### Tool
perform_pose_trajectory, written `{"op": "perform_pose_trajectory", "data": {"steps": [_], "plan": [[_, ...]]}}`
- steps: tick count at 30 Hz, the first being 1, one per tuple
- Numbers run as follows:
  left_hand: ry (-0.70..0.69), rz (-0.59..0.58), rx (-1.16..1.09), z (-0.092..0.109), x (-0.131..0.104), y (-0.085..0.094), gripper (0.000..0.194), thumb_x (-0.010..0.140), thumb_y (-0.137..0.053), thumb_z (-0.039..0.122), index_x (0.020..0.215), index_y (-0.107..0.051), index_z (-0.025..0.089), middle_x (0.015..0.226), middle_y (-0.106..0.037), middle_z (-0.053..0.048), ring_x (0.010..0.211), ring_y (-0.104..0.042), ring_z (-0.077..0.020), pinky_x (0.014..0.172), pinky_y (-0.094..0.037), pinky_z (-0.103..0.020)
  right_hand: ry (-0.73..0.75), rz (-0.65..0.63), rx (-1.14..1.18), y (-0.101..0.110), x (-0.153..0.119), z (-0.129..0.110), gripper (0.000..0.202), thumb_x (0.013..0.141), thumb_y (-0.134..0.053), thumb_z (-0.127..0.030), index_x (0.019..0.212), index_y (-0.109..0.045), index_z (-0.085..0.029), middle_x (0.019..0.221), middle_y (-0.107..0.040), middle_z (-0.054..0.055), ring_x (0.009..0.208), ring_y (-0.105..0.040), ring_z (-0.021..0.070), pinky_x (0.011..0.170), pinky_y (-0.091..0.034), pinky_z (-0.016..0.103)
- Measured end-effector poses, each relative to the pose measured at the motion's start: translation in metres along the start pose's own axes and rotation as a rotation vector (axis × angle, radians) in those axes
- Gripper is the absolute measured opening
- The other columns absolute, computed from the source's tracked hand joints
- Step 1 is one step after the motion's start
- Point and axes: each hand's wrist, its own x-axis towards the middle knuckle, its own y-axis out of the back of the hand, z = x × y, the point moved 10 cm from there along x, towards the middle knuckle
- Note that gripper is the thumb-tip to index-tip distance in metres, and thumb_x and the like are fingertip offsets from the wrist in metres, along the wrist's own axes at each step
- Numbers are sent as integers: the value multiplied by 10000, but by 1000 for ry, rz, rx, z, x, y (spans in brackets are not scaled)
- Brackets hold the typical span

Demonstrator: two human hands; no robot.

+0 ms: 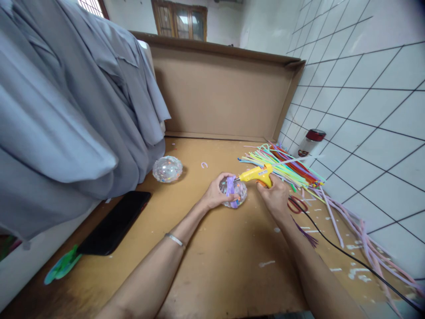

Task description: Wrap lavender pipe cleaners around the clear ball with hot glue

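Note:
My left hand point(219, 195) grips a small clear bowl-like piece point(241, 191) with colored specks, its fingers and thumb closed around the left side. A purple ribbon-like strip point(230, 186) runs across that piece. In my right hand point(274, 190) is a yellow hot glue gun point(257, 173), the fingers wrapped round its handle. The nozzle points left and meets the top of the purple strip, though I cannot tell whether it touches. A second clear speckled bowl point(168, 169) sits apart on the table, to the left. A small pale curved piece point(204, 165) lies between the two.
Many colored pipe cleaners point(285, 166) lie at the back right, near a red-lidded jar point(310, 141). Red-handled scissors point(298, 204) and a black cord point(332, 246) are beside my right arm. A black phone point(114, 223) lies left, below hanging grey cloth point(83, 110). Cardboard point(222, 93) stands behind.

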Motion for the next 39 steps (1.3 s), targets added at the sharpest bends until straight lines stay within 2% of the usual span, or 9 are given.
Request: {"op": "perform_pose_trajectory", "data": {"steps": [26,39], "plan": [[-10,3,14,-3,1,0,644,509,-809,310,1090,-570,169,1132,-636,-81,1066,-603,-258,961,-459,-359,19,-3,23,1,-3,-5,156,761,-509,-344,761,-563,-197,747,-613,58,658,-491,192,630,-353,296],[-16,-5,7,-3,0,0,656,502,-813,290,1095,-565,159,1153,-631,-97,1092,-596,-269,988,-446,-381,-2,-50,4,0,2,0,209,737,-511,-402,691,-565,-205,628,-575,23,546,-426,156,562,-315,277]]}}
